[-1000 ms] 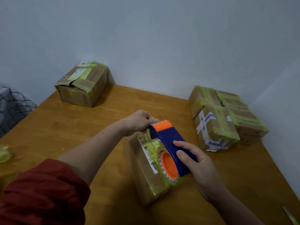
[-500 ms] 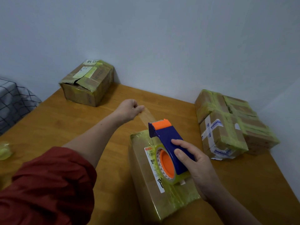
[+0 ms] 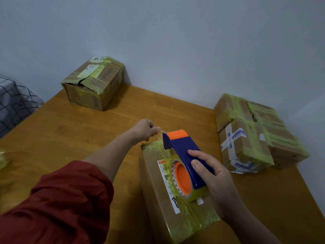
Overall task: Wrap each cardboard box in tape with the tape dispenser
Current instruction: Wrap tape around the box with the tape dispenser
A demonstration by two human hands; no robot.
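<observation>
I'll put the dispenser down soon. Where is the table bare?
Widest bare wood: between the torn box and the left hand, out to the table edge. More along the wall between that box and the taped boxes. Crowded: the gap between the box being wrapped and those boxes.

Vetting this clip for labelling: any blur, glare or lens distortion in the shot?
Head view: dim, even light, soft shadows; faint sheen on the taped box, no hard glare; wide-angle skew bends the table edges; left hand pinching the tape end looks slightly soft, tape dispenser crisp.
</observation>
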